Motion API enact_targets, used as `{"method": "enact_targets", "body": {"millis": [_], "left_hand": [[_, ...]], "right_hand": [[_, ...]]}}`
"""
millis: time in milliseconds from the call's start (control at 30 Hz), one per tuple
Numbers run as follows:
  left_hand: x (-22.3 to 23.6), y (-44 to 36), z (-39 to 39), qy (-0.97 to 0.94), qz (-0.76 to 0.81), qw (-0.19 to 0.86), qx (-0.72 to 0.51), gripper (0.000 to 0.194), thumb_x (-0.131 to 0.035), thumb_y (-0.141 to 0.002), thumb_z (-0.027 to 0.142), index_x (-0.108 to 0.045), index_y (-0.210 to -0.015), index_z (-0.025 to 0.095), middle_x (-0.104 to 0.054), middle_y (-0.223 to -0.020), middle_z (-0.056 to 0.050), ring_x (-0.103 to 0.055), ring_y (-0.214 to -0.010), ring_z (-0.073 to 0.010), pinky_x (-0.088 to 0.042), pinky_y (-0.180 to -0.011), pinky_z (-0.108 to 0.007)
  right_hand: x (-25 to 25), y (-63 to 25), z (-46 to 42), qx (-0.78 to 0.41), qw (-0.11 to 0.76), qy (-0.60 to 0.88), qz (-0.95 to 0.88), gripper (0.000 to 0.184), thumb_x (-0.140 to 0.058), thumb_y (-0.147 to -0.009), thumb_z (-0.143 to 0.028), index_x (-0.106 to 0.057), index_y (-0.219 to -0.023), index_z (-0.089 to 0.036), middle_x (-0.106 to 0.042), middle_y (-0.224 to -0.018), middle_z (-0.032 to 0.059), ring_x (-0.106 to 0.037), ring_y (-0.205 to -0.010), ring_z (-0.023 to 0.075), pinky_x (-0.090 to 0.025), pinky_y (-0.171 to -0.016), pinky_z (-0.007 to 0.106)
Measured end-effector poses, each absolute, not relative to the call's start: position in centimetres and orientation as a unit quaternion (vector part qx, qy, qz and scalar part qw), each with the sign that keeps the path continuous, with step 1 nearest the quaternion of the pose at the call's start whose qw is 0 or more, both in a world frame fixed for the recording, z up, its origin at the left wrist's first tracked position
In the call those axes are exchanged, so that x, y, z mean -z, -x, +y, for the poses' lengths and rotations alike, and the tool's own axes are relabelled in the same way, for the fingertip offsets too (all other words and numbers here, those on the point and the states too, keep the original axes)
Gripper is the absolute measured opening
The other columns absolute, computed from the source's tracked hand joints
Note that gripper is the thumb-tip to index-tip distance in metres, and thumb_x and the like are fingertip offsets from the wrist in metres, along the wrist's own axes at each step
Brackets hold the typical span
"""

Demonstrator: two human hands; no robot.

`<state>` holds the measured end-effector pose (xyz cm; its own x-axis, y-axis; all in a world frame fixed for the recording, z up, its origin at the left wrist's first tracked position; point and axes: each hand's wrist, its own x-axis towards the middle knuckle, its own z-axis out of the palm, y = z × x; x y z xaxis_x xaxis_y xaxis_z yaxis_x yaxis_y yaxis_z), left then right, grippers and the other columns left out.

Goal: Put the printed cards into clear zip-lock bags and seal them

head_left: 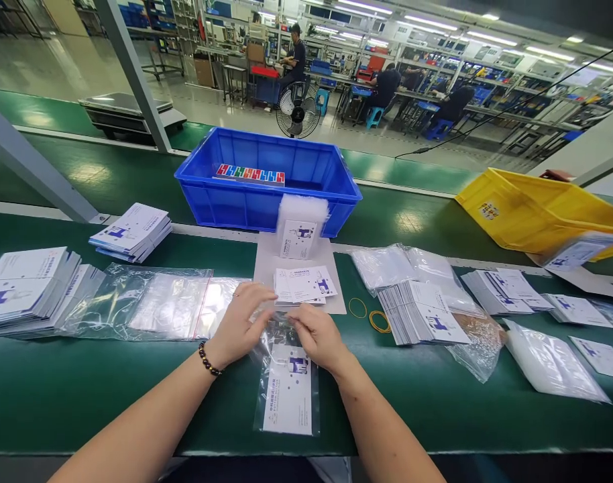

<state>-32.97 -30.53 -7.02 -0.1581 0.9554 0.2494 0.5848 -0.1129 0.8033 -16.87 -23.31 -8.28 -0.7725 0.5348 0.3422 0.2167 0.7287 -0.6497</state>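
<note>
A clear plastic bag (315,402) lies on the green bench in front of me, with a white booklet (289,392) printed with a purple picture inside it. At the bag's mouth, my left hand (243,318) has its thumb and fingers curved around the film; its fingertips partly cover the edge. My right hand (320,335) pinches the same end of the bag from the other side. Just beyond my fingers, a few loose booklets (304,283) rest on a sheet of grey-white card (266,258). Left of my hands lie flat empty bags (168,305).
Booklet stacks stand at left (27,285) and right (422,315). Rubber bands (379,322) lie right of the card. Behind are a blue bin (266,208), a white bag stack (302,208) with a booklet against it, and a yellow bin (548,215). People sit farther off.
</note>
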Motion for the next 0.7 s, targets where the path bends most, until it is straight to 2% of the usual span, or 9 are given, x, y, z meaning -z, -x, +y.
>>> {"method": "enact_targets", "body": {"millis": [67, 167, 233, 300, 367, 400, 467, 567, 700], "left_hand": [[6.6, 33.2, -30.6, -0.705, 0.584, 0.194, -0.352, 0.013, -0.048, -0.076, 0.026, -0.058, -0.081, 0.019, -0.060, -0.082, -0.004, -0.049, -0.089, -0.0193, -0.035, -0.085, -0.035], [6.1, 33.7, -30.6, -0.724, 0.597, 0.238, -0.250, 0.014, -0.050, -0.075, 0.026, -0.056, -0.065, 0.017, -0.057, -0.068, -0.002, -0.050, -0.073, -0.0167, -0.038, -0.076, -0.032], [5.9, 34.0, -30.6, -0.696, 0.622, 0.273, -0.231, 0.017, -0.050, -0.075, 0.027, -0.055, -0.063, 0.017, -0.056, -0.068, -0.002, -0.050, -0.069, -0.0157, -0.039, -0.069, -0.030], [6.0, 34.1, -30.6, -0.674, 0.626, 0.321, -0.229, 0.019, -0.047, -0.076, 0.029, -0.056, -0.065, 0.017, -0.057, -0.069, -0.001, -0.050, -0.067, -0.0147, -0.038, -0.063, -0.027], [6.2, 34.0, -30.6, -0.653, 0.616, 0.374, -0.233, 0.022, -0.045, -0.077, 0.030, -0.055, -0.064, 0.016, -0.056, -0.066, 0.000, -0.049, -0.063, -0.0133, -0.037, -0.058, -0.024], [6.4, 33.8, -30.6, -0.643, 0.609, 0.399, -0.237, 0.023, -0.045, -0.077, 0.031, -0.054, -0.063, 0.016, -0.056, -0.065, 0.000, -0.049, -0.061, -0.0127, -0.037, -0.057, -0.023], [6.8, 33.5, -30.5, -0.626, 0.595, 0.441, -0.243, 0.022, -0.047, -0.076, 0.032, -0.055, -0.064, 0.016, -0.056, -0.065, 0.000, -0.049, -0.060, -0.0121, -0.038, -0.056, -0.022], [7.3, 32.9, -30.4, -0.613, 0.583, 0.475, -0.242, 0.019, -0.050, -0.074, 0.032, -0.058, -0.069, 0.016, -0.058, -0.068, 0.000, -0.051, -0.063, -0.0126, -0.040, -0.058, -0.022], [7.5, 32.5, -30.3, -0.613, 0.573, 0.480, -0.257, 0.017, -0.051, -0.073, 0.028, -0.061, -0.067, 0.016, -0.059, -0.070, -0.001, -0.053, -0.068, -0.0139, -0.042, -0.064, -0.024]], "right_hand": [[7.6, 16.3, -22.8, -0.381, 0.212, 0.208, -0.876, 0.018, -0.042, -0.081, -0.015, -0.059, -0.077, -0.017, -0.056, -0.066, 0.0016, -0.051, -0.063, 0.0121, -0.040, -0.059, 0.023], [6.7, 15.4, -22.1, -0.452, 0.114, 0.214, -0.858, 0.015, -0.053, -0.075, -0.022, -0.054, -0.060, -0.017, -0.051, -0.058, -0.0020, -0.046, -0.055, 0.0098, -0.037, -0.052, 0.021], [6.6, 14.9, -21.4, -0.469, 0.095, 0.210, -0.853, 0.021, -0.057, -0.072, -0.027, -0.050, -0.054, -0.017, -0.049, -0.059, -0.0023, -0.045, -0.056, 0.0098, -0.037, -0.053, 0.021], [7.0, 14.6, -20.6, -0.449, 0.155, 0.256, -0.842, 0.019, -0.054, -0.073, -0.030, -0.053, -0.058, -0.018, -0.051, -0.067, -0.0002, -0.048, -0.063, 0.0119, -0.040, -0.060, 0.024], [7.8, 14.5, -19.6, -0.369, 0.258, 0.393, -0.801, 0.018, -0.050, -0.075, -0.033, -0.058, -0.074, -0.018, -0.054, -0.081, 0.0041, -0.050, -0.072, 0.0153, -0.041, -0.067, 0.029], [8.3, 14.5, -19.0, -0.320, 0.298, 0.471, -0.766, 0.023, -0.049, -0.075, -0.036, -0.058, -0.085, -0.018, -0.055, -0.089, 0.0065, -0.051, -0.075, 0.0172, -0.041, -0.069, 0.031], [9.3, 14.6, -18.0, -0.277, 0.314, 0.572, -0.706, 0.041, -0.051, -0.072, -0.040, -0.051, -0.105, -0.016, -0.056, -0.095, 0.0092, -0.053, -0.077, 0.0202, -0.041, -0.070, 0.036], [10.1, 14.8, -17.1, -0.358, 0.313, 0.584, -0.658, 0.056, -0.057, -0.066, -0.037, -0.041, -0.115, -0.014, -0.060, -0.080, 0.0048, -0.056, -0.071, 0.0200, -0.043, -0.070, 0.036], [9.8, 15.0, -17.4, -0.503, 0.457, 0.493, -0.543, 0.045, -0.058, -0.065, -0.032, -0.042, -0.105, -0.018, -0.059, -0.077, 0.0009, -0.058, -0.065, 0.0154, -0.047, -0.059, 0.030]]}}
